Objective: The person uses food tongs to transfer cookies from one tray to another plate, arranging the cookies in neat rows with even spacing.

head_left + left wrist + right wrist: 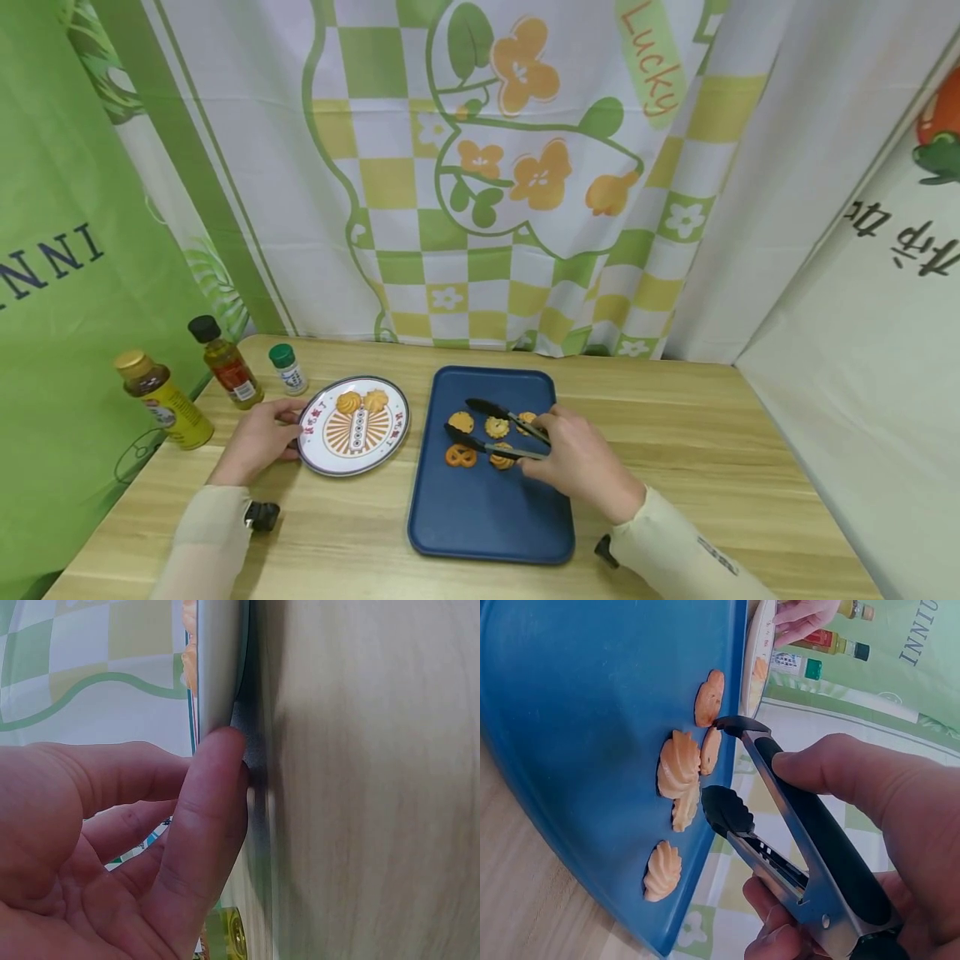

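Nearest: right hand, fingers curled round black-tipped metal tongs, tips spread over orange piped cookies on dark blue rectangular tray. At 9 o'clock from tray: round white patterned plate, two cookies on it; left hand touching its rim, fingers relaxed. At 10 o'clock: three small bottles.

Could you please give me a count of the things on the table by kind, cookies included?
Cookies on the blue tray: 5
Cookies on the plate: 2
Bottles and jars: 3
Trays: 1
Plates: 1
Tongs: 1
Total: 13
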Motion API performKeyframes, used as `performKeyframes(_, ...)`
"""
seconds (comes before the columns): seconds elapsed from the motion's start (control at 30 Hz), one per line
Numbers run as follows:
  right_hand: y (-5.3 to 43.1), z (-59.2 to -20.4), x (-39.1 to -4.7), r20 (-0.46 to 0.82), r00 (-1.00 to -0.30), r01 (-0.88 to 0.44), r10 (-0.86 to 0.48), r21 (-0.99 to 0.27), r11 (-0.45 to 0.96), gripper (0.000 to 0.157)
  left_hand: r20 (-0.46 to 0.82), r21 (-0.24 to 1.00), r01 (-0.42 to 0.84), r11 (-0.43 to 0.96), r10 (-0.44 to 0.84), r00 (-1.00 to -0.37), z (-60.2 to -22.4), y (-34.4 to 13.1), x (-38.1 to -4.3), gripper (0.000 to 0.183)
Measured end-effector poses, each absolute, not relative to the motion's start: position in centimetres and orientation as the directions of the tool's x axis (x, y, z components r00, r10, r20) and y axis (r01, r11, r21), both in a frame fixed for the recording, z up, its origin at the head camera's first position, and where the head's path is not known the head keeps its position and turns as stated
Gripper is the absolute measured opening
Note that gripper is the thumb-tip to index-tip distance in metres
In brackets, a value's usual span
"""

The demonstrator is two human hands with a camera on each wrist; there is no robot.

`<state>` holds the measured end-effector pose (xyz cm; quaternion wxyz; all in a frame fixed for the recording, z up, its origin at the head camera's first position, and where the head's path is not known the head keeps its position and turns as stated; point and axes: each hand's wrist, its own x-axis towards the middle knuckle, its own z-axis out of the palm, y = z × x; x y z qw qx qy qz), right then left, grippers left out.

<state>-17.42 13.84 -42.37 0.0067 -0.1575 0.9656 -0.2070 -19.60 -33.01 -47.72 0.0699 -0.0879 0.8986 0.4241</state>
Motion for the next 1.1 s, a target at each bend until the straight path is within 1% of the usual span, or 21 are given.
performKeyframes(0.13,13.89,-42.32,-17.43,0.049,-0.951,-0.3,-0.306,-0.394,0.869,0.062,-0.206,0.748,-0.223,0.625,-0.102,-0.973,-47.57,-32.98,-19.58,0.054)
performKeyframes(0.33,13.79,-42.48,-17.59,0.045,-0.947,-0.309,-0.318,-0.396,0.864,0.056,-0.193,0.742,-0.208,0.637,-0.094,-0.977,-47.27,-32.91,-19.59,0.053)
performKeyframes(0.57,13.67,-42.43,-17.57,0.036,-0.948,-0.304,-0.317,-0.398,0.866,0.055,-0.195,0.74,-0.212,0.638,-0.097,-0.976,-47.15,-32.8,-19.64,0.052)
performKeyframes(1.1,13.59,-42.76,-17.36,0.073,-0.946,-0.318,-0.316,-0.403,0.858,0.05,-0.2,0.743,-0.22,0.632,-0.104,-0.974,-47.24,-32.68,-19.45,0.053)
